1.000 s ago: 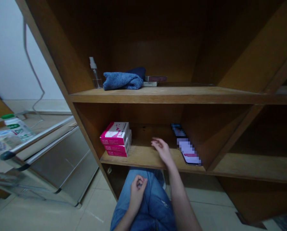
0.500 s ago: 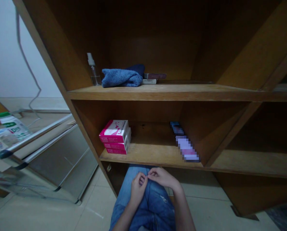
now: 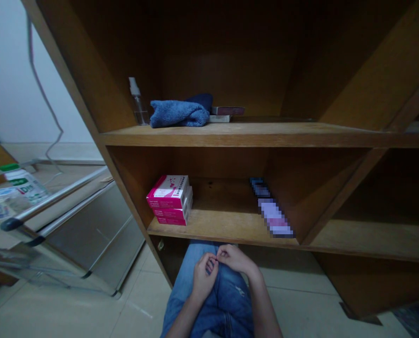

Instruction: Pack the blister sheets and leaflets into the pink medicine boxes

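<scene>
My left hand point(image 3: 205, 272) and my right hand point(image 3: 233, 257) meet above my lap, over blue jeans point(image 3: 226, 295). Both have curled fingers, and their fingertips touch or nearly touch each other in a pinch. Whatever lies between the fingertips, if anything, is too small to make out. Just ahead of them runs the front edge of the lower shelf point(image 3: 226, 227). On that shelf, to the left, stand stacked pink-and-white boxes point(image 3: 169, 199). A blurred-out flat object point(image 3: 274, 216) lies at its right side.
The upper shelf point(image 3: 265, 134) holds a clear spray bottle point(image 3: 140, 110), a folded blue towel point(image 3: 179, 113) and small flat boxes point(image 3: 226, 111). At the left, a metal-framed cart point(image 3: 75, 206) carries a white bottle with a green cap point(image 3: 24, 183). A wooden divider point(image 3: 346, 195) stands on the right.
The view has shifted slightly, so the scene sits a little further right. My hands keep their pinched pose over my lap, with hardly any movement.
</scene>
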Action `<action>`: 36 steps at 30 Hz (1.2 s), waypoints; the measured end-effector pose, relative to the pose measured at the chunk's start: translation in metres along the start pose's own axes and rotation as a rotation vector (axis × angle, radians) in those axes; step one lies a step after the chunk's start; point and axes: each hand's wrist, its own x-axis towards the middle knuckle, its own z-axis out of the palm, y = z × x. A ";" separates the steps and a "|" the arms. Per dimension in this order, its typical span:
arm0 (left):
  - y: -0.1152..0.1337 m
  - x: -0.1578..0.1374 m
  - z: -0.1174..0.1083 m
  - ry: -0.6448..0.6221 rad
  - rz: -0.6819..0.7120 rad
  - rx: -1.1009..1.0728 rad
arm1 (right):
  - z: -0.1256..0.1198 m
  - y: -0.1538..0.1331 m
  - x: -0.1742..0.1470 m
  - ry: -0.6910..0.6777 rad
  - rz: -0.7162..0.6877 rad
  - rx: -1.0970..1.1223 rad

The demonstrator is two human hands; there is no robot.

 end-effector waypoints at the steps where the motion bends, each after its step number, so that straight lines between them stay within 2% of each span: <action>1: 0.001 0.000 0.000 -0.001 -0.008 -0.001 | 0.000 0.001 0.000 0.002 0.000 0.010; 12: 0.003 0.001 -0.001 -0.005 -0.027 -0.018 | 0.001 0.002 0.001 0.020 -0.001 0.132; 17: -0.001 0.001 0.000 -0.006 -0.015 0.019 | 0.007 0.002 0.004 0.087 0.008 0.169; 22: -0.005 0.000 0.001 -0.026 -0.002 0.107 | 0.013 0.003 0.004 0.155 0.008 0.133; 27: -0.007 0.000 0.001 -0.058 0.021 0.252 | 0.019 0.010 0.004 0.159 0.025 0.063; 36: -0.017 0.003 -0.001 -0.063 0.044 0.334 | 0.032 0.016 0.012 0.143 0.010 0.019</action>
